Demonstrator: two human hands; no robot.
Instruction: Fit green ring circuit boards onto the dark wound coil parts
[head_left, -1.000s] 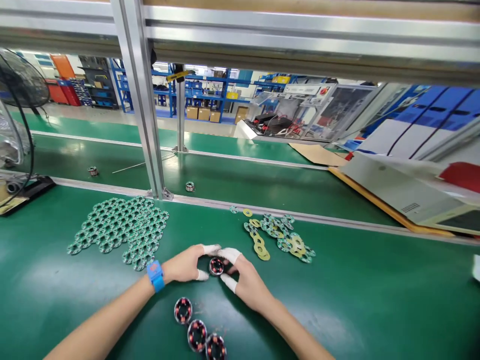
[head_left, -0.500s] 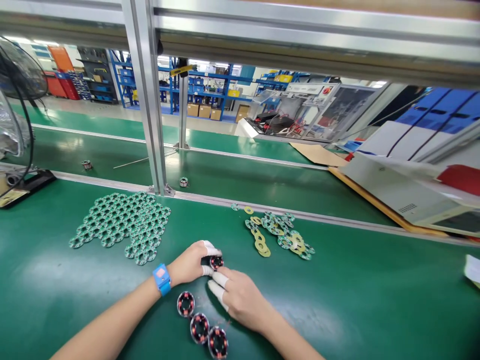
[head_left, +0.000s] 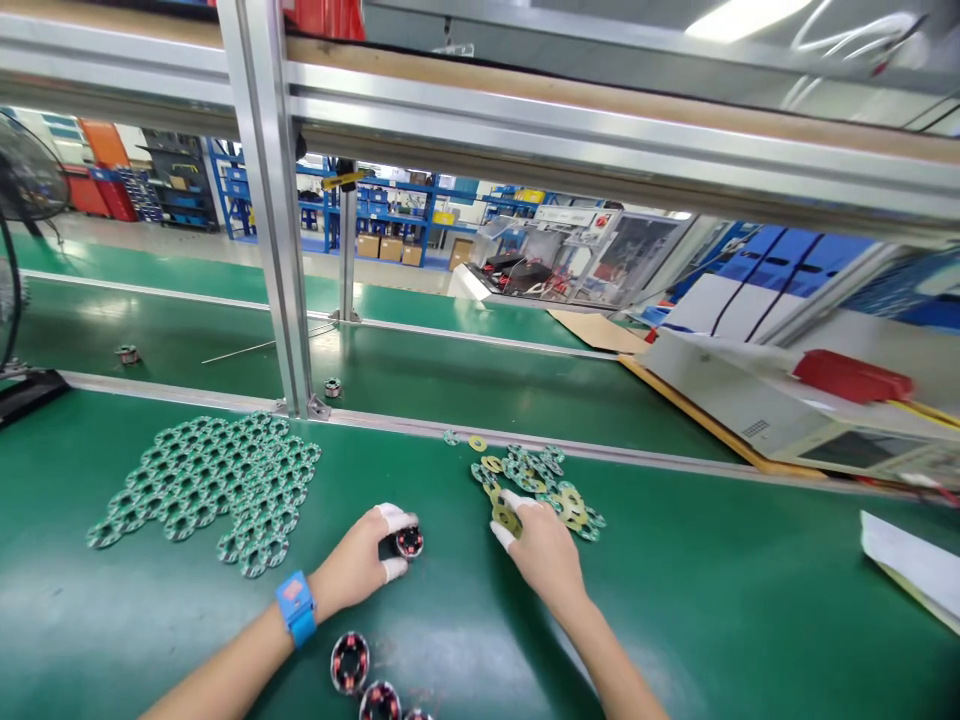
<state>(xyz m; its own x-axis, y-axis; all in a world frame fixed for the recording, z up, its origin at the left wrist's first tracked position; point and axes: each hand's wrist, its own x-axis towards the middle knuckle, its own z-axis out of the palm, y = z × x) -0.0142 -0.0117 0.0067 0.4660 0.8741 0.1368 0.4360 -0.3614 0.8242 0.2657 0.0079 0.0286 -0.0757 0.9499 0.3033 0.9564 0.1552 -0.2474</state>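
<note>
My left hand [head_left: 367, 555], with white finger cots and a blue wrist strap [head_left: 297, 608], is closed on a small wound motor stator [head_left: 409, 541] with red-copper coils, between thumb and fingers. My right hand [head_left: 546, 552], also in finger cots, reaches over a yellow ring [head_left: 506, 514] at the near left end of a loose pile, thumb and finger apart on either side of it. Whether the fingertips touch the ring I cannot tell. Green ring-shaped circuit boards [head_left: 525, 468] lie mixed into that pile. More stators [head_left: 350, 663] sit on the green mat near me, partly cut off below.
Many green ring-shaped parts [head_left: 217, 480] lie in a flat cluster at the left. An aluminium post [head_left: 274, 230] rises behind it from a metal rail [head_left: 390, 425]. Past the rail are single stators [head_left: 332, 387]. White paper [head_left: 911, 565] lies at the right.
My right hand has left the stator in my left hand and moved right to the yellow rings. The left hand keeps the stator. The camera view has tilted up and shifted slightly right.
</note>
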